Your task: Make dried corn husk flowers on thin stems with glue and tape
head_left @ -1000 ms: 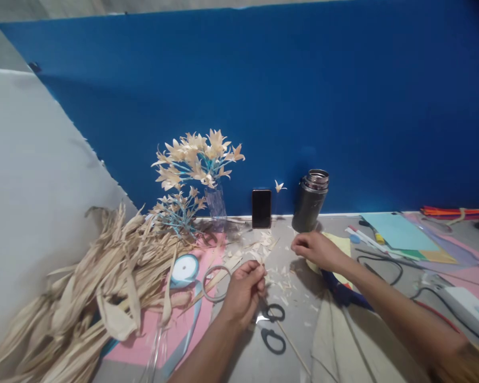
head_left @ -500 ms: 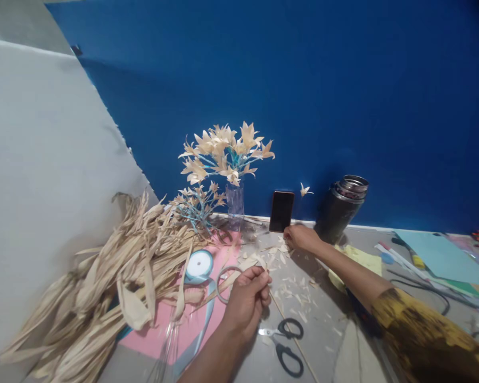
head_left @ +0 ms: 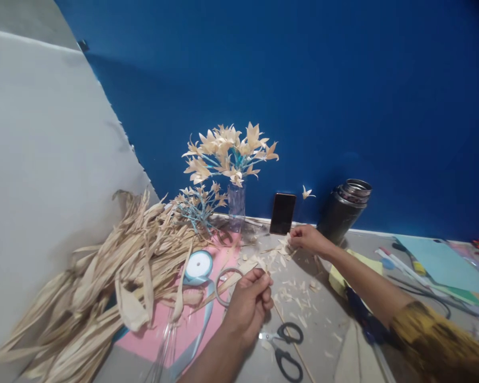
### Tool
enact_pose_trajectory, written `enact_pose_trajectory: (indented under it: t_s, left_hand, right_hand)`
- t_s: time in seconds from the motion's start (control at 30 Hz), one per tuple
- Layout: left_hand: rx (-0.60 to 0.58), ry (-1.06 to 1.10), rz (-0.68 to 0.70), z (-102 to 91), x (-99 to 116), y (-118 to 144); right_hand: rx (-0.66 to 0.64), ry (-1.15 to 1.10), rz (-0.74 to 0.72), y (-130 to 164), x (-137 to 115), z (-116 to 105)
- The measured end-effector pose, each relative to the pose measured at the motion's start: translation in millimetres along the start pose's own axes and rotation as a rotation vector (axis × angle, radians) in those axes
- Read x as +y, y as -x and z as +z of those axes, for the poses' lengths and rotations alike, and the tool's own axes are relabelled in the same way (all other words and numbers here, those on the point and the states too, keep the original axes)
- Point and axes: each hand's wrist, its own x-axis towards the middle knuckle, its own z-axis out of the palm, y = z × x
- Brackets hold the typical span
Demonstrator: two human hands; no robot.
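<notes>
Low in the middle, my left hand (head_left: 248, 303) is closed in a pinch on a thin stick (head_left: 279, 309), which slants down to the right past the scissors (head_left: 288, 334). Farther off, my right hand (head_left: 309, 239) has its fingertips pinched on a small pale husk piece (head_left: 286, 243) among the scraps on the table. A grey tape ring (head_left: 219, 290) lies just left of my left hand. The black-handled scissors rest on the table to its right, blades pointing left.
Dried corn husks (head_left: 115, 282) heap up at left, beside a ribbon spool (head_left: 198, 264) on pink paper (head_left: 159, 332). Husk flowers (head_left: 231, 151) stand in a clear vase (head_left: 236, 205). A phone (head_left: 283, 213) leans on the blue wall near a dark flask (head_left: 345, 210).
My right hand has shifted slightly right and down, with a pale husk piece now showing at its fingertips. My left hand stays almost in place; the whole view has moved a little.
</notes>
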Motion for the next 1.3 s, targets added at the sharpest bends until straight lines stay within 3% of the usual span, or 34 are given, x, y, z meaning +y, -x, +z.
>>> enact_pose_trajectory:
  t_s: [0.2,0.27,0.4,0.53,0.63,0.87,1.0,1.3]
  left_hand:
    - [-0.035,0.113,-0.061,23.6,3.4,5.3]
    - [-0.049,0.090,-0.050,34.4,-1.4,8.2]
    - [-0.071,0.011,-0.002,55.2,-20.1,14.7]
    - [-0.077,-0.046,0.067,69.6,-42.0,18.5]
    - [-0.065,-0.075,0.112,74.0,-53.0,16.9]
    - [-0.070,-0.112,0.101,67.4,-51.1,8.9]
    - [-0.133,-0.195,0.075,62.4,-48.1,6.9]
    - [-0.240,-0.109,-0.055,62.1,-45.5,6.8]
  right_hand:
    - [-0.008,-0.467,0.019,93.3,-16.0,0.7]
    - [0.076,-0.687,0.070,123.9,-18.3,10.6]
    - [0.292,-0.863,0.109,158.9,-16.7,29.3]
    - [0.437,-0.950,0.128,165.8,-13.7,40.0]
    - [0.463,-0.981,0.132,166.4,-14.6,46.3]
    - [0.243,-1.077,0.029,171.4,-9.6,51.3]
    - [0.197,-1.118,0.047,169.9,-4.0,47.5]
    - [0.086,-1.356,0.092,172.5,-1.8,48.8]
